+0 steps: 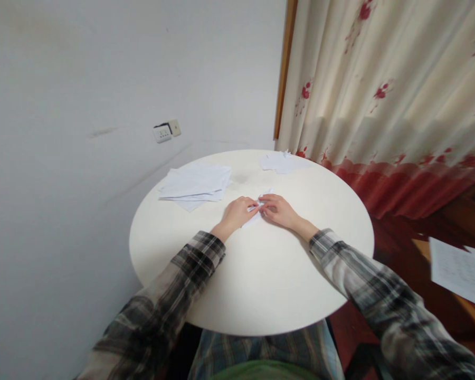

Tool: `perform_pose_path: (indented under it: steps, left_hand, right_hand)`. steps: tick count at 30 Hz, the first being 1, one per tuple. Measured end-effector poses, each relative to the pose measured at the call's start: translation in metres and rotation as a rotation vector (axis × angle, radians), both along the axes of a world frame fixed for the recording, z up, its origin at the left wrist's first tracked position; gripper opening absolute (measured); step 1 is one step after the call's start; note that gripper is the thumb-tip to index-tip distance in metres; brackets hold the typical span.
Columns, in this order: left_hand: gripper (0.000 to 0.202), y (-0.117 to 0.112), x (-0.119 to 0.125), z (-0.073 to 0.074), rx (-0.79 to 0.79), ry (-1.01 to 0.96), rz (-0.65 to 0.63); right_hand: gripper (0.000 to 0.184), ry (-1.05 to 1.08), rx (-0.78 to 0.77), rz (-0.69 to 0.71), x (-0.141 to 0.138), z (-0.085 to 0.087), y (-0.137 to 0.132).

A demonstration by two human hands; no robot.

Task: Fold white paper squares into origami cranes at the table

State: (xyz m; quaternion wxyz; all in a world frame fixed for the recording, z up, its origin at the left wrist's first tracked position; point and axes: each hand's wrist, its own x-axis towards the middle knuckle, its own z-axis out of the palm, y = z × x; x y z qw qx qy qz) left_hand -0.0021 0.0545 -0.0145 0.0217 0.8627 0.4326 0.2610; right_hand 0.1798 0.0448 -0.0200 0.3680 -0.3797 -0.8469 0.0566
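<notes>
A small folded piece of white paper (261,203) lies near the middle of a round white table (261,285). My left hand (237,211) and my right hand (279,209) meet over it, fingers curled and pressing down on its folds. Most of the paper is hidden beneath my fingers. Both arms wear plaid sleeves.
A loose stack of white sheets (196,184) lies at the table's back left. More folded white paper (281,161) sits at the far edge. A flowered curtain (388,95) hangs right. Papers (459,272) rest on a wooden surface at right. A wall socket (166,130) is behind.
</notes>
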Motion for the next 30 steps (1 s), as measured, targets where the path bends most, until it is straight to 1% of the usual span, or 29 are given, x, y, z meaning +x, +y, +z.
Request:
perform_pose_path:
  steps: [6,13,18,30]
  left_hand:
    - [0.022,-0.0005,-0.0008,-0.0005,0.013,0.002,-0.037]
    - [0.021,-0.0012,0.0001,-0.0004,0.023,0.028,-0.057]
    - [0.024,-0.0037,0.0018,0.0017,0.043,0.059,-0.081]
    - [0.027,-0.0024,0.0010,0.0017,0.055,0.038,-0.132]
  right_hand:
    - [0.016,-0.015,-0.004,-0.005,0.0009,-0.0013,0.0004]
    - [0.014,-0.021,-0.027,0.027,0.0007,-0.0009,-0.0010]
    - [0.012,-0.033,-0.050,0.036,0.0002,-0.0004,-0.0006]
    - [0.013,-0.023,-0.059,0.009,-0.0002,0.0017,0.0001]
